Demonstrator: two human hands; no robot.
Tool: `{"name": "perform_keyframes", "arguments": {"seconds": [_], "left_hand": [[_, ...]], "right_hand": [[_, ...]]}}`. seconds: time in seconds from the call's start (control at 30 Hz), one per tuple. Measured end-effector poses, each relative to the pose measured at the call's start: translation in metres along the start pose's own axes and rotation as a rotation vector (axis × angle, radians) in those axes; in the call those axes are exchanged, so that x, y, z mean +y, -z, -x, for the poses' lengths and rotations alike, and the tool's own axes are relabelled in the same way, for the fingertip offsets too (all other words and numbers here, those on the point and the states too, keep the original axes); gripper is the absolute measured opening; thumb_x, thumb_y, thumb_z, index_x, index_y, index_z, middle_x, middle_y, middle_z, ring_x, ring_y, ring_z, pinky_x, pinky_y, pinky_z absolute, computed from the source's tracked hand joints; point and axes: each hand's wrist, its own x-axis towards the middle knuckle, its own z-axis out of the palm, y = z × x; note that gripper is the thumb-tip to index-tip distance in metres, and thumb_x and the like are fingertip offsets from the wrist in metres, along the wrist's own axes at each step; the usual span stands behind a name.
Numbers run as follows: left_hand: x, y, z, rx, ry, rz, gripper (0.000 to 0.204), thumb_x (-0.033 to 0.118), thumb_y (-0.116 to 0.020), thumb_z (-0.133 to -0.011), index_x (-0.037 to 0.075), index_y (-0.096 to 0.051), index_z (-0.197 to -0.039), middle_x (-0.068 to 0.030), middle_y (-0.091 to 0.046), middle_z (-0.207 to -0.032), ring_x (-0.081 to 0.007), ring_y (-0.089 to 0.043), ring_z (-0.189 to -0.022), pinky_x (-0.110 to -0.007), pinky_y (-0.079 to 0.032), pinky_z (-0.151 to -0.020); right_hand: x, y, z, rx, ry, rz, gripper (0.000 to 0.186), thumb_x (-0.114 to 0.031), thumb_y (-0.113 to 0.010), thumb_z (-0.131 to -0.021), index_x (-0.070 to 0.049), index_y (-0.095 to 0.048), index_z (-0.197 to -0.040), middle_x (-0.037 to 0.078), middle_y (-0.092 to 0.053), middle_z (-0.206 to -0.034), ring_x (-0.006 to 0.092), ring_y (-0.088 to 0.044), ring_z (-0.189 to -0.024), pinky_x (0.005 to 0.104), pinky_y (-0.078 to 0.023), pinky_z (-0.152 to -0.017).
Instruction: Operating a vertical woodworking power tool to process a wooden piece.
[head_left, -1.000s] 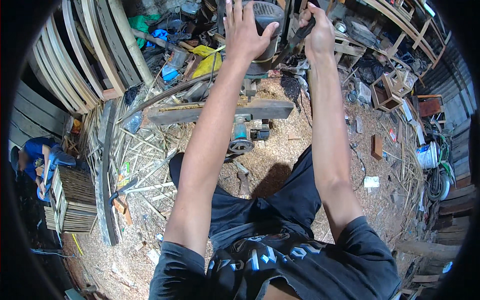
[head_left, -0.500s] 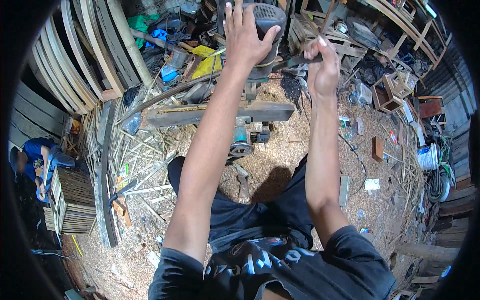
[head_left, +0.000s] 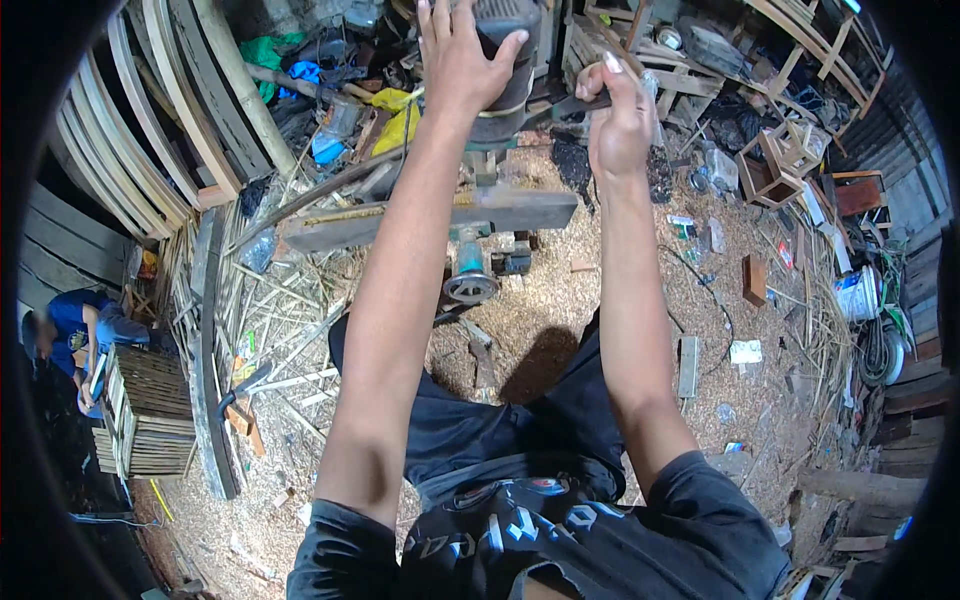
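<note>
My left hand (head_left: 463,72) rests at the side of a dark machine housing (head_left: 510,18) with a perforated top, its fingers stretched out and the thumb spread. The fingertips reach the picture's upper edge. My right hand (head_left: 618,130) is closed, thumb up, round the end of a dark lever (head_left: 565,108) that runs out from the machine's right side. Below the housing, a thick wooden beam (head_left: 535,212) lies crosswise on the machine. Under it sits a teal part with a round handwheel (head_left: 472,288). What the machine is working on cannot be made out.
Wood shavings (head_left: 560,300) cover the floor. At left, another person (head_left: 75,335) sits by a slatted wooden crate (head_left: 150,410). Curved wooden pieces (head_left: 125,120) lean behind. A small wooden frame (head_left: 768,172), a white bucket (head_left: 857,297) and loose sticks are on the right.
The machine and both hands sit slightly farther left and higher in the picture, as the view has shifted. My right hand is a little nearer the machine. Both hands keep their poses.
</note>
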Motion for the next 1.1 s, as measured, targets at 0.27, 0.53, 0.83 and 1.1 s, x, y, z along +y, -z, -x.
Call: {"name": "perform_keyframes", "arguments": {"seconds": [0.27,0.53,0.83,1.1], "left_hand": [[0.012,-0.007,-0.006,0.104,0.046,0.047,0.081,0.037,-0.072,-0.082,0.001,-0.034,-0.144,-0.0276,-0.020,-0.154,-0.0442,-0.020,-0.142,-0.047,-0.024,-0.116],[0.022,0.005,-0.022,0.112,0.025,0.085,0.086,0.031,-0.073,-0.082,0.000,-0.025,-0.148,-0.0305,-0.015,-0.154,-0.0444,-0.021,-0.142,-0.046,-0.024,-0.116],[-0.027,0.020,0.094,-0.021,0.101,0.204,0.079,0.038,-0.060,-0.092,-0.005,-0.023,-0.147,-0.0294,-0.021,-0.154,-0.0398,-0.024,-0.143,-0.042,-0.024,-0.116],[-0.103,0.017,0.367,-0.459,0.613,0.002,0.067,0.021,-0.050,-0.095,-0.009,-0.020,-0.146,-0.0312,-0.018,-0.153,-0.0426,-0.019,-0.143,-0.047,-0.017,-0.118]], "right_hand": [[0.005,-0.004,-0.068,0.030,0.080,0.474,0.043,-0.041,-0.042,-0.103,0.000,-0.055,-0.105,0.007,-0.055,-0.101,0.0153,-0.049,-0.096,0.0293,-0.039,-0.085],[0.028,0.019,-0.120,-0.102,-0.156,0.514,0.064,-0.050,-0.040,-0.101,0.006,-0.052,-0.130,0.014,-0.058,-0.125,0.0215,-0.053,-0.116,0.0336,-0.043,-0.096],[0.115,0.077,0.037,-0.031,-0.414,0.456,0.044,-0.040,-0.045,-0.102,0.001,-0.062,-0.106,0.010,-0.065,-0.090,0.0188,-0.058,-0.087,0.0342,-0.045,-0.080],[0.174,0.091,0.291,-0.559,-0.696,0.879,0.066,-0.011,-0.056,-0.090,-0.003,-0.028,-0.149,0.027,-0.044,-0.143,0.0374,-0.041,-0.135,0.0392,-0.032,-0.112]]}}
